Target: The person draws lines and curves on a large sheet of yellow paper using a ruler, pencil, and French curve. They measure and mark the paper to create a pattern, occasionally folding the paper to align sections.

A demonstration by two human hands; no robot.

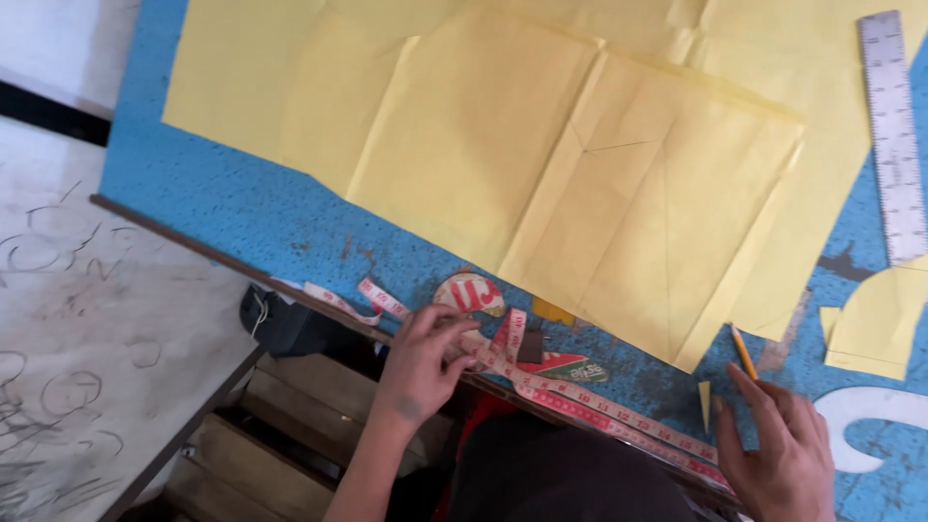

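My left hand [425, 358] grips a pink measuring tape [580, 398] at the near edge of a blue table [242, 208]. The tape runs from a loose end at the left, under my fingers, and along the table edge to the right. My right hand [778, 449] rests on the table at the lower right, fingers together, with a yellow pencil [742, 352] poking out beyond the fingertips. Large sheets of folded yellow paper [580, 164] with faint pencil lines cover most of the table beyond both hands.
A metal ruler [893, 135] lies at the far right edge. A round red-and-white sticker [469, 293] and a small dark block [530, 346] sit near my left hand. Yellow paper scraps [870, 329] lie at right. Scribbled white wall [77, 329] and wooden steps [290, 406] lie below left.
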